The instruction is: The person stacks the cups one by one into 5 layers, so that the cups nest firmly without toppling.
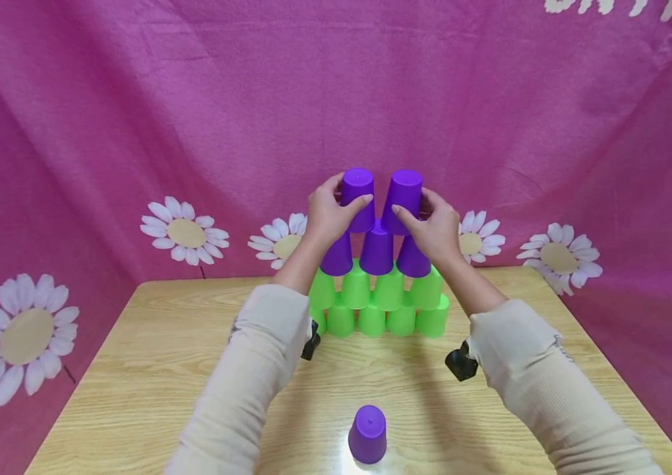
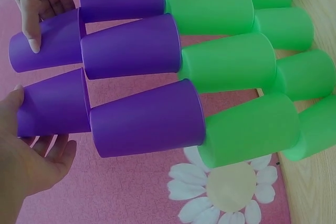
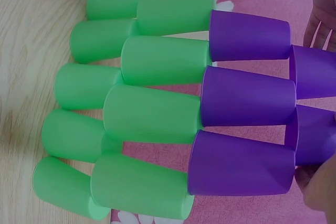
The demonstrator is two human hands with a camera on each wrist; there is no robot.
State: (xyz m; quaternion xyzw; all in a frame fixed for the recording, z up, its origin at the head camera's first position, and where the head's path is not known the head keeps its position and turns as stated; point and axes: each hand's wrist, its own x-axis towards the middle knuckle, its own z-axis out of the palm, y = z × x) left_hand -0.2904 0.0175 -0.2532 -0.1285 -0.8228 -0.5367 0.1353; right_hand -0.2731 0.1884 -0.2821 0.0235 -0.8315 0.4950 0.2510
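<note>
Upside-down cups form a stacked wall. Two rows of green cups [image 1: 388, 291] lie at the bottom, with three purple cups [image 1: 376, 252] above them. On top, my left hand [image 1: 327, 214] grips the left purple cup [image 1: 359, 191], thumb in front and fingers behind. My right hand [image 1: 438, 229] grips the right purple cup [image 1: 405, 194] in the same way; that one leans slightly in the head view. In the left wrist view, both held cups [image 2: 55, 106] meet the purple row below at their rims. A gap separates the two held cups.
One more purple cup [image 1: 368, 435] stands upside down near the front of the wooden table [image 1: 193, 356]. Behind the stack hangs a pink cloth [image 1: 252, 99] with white daisies. A small black device [image 1: 461, 361] sits at each sleeve cuff.
</note>
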